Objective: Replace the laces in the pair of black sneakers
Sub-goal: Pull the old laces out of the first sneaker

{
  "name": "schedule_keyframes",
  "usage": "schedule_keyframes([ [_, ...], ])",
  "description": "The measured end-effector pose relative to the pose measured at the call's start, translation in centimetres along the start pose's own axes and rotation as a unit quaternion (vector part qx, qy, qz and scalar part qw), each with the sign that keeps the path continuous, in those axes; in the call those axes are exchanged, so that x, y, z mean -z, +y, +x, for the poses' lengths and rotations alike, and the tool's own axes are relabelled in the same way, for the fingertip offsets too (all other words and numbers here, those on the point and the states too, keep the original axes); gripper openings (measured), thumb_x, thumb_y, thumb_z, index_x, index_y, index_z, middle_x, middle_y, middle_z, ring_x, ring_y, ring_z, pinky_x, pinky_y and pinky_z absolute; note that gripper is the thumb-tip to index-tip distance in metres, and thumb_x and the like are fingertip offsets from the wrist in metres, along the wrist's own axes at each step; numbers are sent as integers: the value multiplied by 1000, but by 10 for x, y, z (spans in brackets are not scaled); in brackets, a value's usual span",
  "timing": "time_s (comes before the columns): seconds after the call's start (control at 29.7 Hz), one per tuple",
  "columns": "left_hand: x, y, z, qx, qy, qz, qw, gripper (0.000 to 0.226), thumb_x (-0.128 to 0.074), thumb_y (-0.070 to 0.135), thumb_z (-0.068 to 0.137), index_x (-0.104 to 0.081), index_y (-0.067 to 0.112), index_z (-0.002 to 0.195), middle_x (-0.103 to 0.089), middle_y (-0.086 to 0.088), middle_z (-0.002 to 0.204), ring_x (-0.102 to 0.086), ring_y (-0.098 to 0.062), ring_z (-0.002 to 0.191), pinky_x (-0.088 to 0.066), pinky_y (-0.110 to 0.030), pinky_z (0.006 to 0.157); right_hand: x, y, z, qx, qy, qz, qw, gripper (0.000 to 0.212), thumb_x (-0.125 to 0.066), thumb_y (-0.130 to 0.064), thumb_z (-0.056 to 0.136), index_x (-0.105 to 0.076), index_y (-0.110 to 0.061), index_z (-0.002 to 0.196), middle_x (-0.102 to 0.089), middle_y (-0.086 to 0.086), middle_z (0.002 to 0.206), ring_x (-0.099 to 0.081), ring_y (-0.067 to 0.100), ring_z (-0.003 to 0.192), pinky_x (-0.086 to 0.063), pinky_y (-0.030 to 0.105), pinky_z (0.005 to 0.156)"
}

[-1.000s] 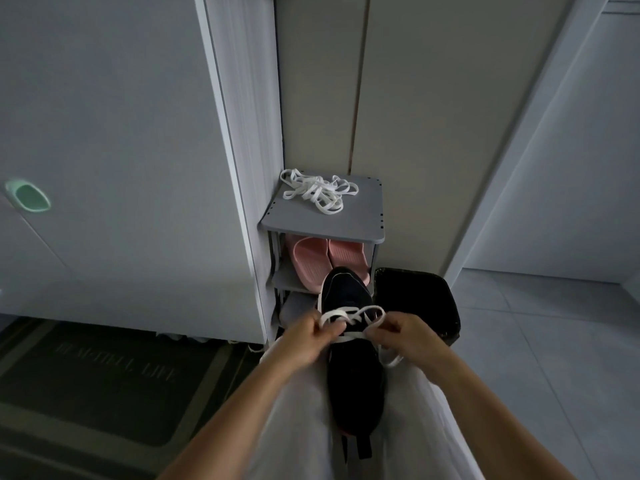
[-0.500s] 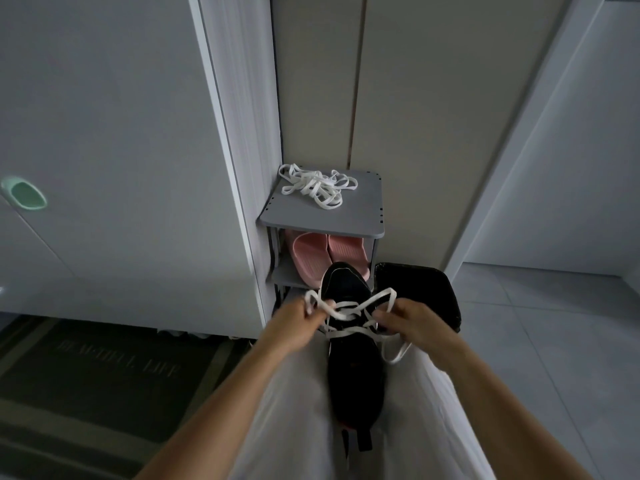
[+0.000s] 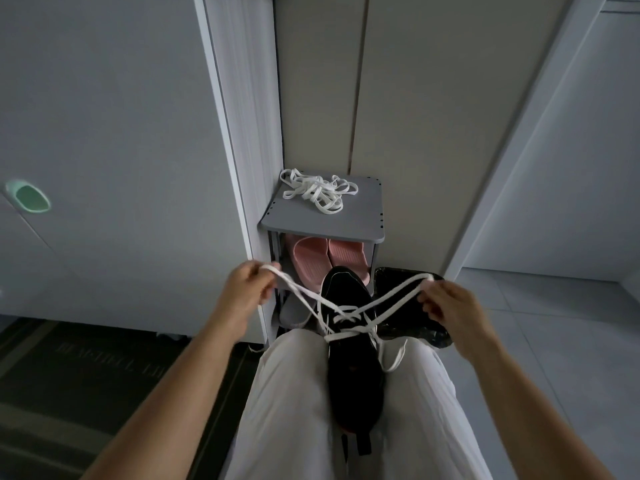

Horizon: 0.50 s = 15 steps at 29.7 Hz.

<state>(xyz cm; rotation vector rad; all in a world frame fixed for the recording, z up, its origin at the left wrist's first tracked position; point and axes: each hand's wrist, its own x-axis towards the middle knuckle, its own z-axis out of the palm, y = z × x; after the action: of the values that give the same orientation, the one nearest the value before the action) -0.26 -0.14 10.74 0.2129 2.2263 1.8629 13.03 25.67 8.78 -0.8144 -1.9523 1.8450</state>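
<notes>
A black sneaker (image 3: 353, 372) lies between my thighs in light trousers, toe pointing away from me. A white lace (image 3: 346, 311) is threaded through its eyelets and crosses over the tongue. My left hand (image 3: 247, 287) grips one loop of the lace, pulled out to the left. Out to the right, my right hand (image 3: 446, 303) pinches the other loop. Both strands run taut from the shoe. A loose pile of white laces (image 3: 317, 190) lies on top of the grey shoe rack (image 3: 363, 225).
Pink slippers (image 3: 327, 259) sit on the rack's shelf below the top. A black bin with a liner (image 3: 405, 289) stands right of the rack. White cabinet doors (image 3: 114, 150) are at the left, a dark doormat (image 3: 86, 362) is on the floor, and grey tiles (image 3: 554, 323) lie to the right.
My hands have moved apart from the middle of the shoe, left hand leftward and right hand rightward, drawing the two lace loops out tight.
</notes>
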Motion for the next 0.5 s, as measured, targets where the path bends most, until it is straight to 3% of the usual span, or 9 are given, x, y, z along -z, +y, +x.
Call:
schedule_keyframes([
  [0.07,-23,-12,-15,46,-92,57,993,9,-56,22,91,-59,13,91,-51,-1,70,-41,-9,55,-33,-15,46,-15,6,-9,-28,-123,-56,990,15,-59,-14,89,-64,-8,77,-64,2,67,-55,8,58,-45,16,55],
  [0.13,-47,-32,-28,88,-165,138,973,21,-54,33,91,-60,14,97,-52,1,74,-46,-9,61,-38,-17,52,-32,14,-19,-27,-192,-158,968,11,-63,-15,87,-66,-11,76,-63,1,69,-56,2,59,-44,10,57],
  [0.24,-66,-53,-26,22,-160,246,956,33,-51,35,94,-64,5,102,-59,1,87,-57,-15,84,-43,-23,76,-46,20,-23,-12,-161,-180,970,12,-65,-16,86,-63,-14,74,-59,-4,66,-54,3,61,-42,7,57],
  [0.3,-71,-53,-25,-1,-151,251,956,31,-49,30,95,-63,6,108,-62,-5,102,-59,-17,96,-45,-29,86,-51,21,-23,0,-136,-184,973,11,-64,-15,86,-62,-10,77,-60,0,69,-56,9,65,-47,17,66],
  [0.34,-72,-50,-25,-3,-153,264,952,32,-47,29,95,-62,3,107,-62,-6,100,-58,-16,92,-45,-29,80,-51,22,-22,6,-127,-179,976,11,-62,-14,87,-62,-8,77,-62,2,70,-57,12,66,-49,24,70],
  [0.4,-67,-40,-26,-15,-149,254,955,31,-46,27,97,-61,0,99,-55,-2,75,-49,-12,69,-36,-25,58,-48,24,-21,7,-99,-143,985,15,-60,-11,88,-61,-8,74,-61,5,68,-57,15,64,-49,27,66],
  [0.5,-35,-22,-12,66,-53,41,996,26,-47,21,96,-56,8,76,-40,1,57,-35,-7,45,-25,-21,45,-25,19,-10,5,18,-54,998,20,-57,-7,90,-58,-9,70,-57,6,63,-53,11,54,-43,16,51],
])
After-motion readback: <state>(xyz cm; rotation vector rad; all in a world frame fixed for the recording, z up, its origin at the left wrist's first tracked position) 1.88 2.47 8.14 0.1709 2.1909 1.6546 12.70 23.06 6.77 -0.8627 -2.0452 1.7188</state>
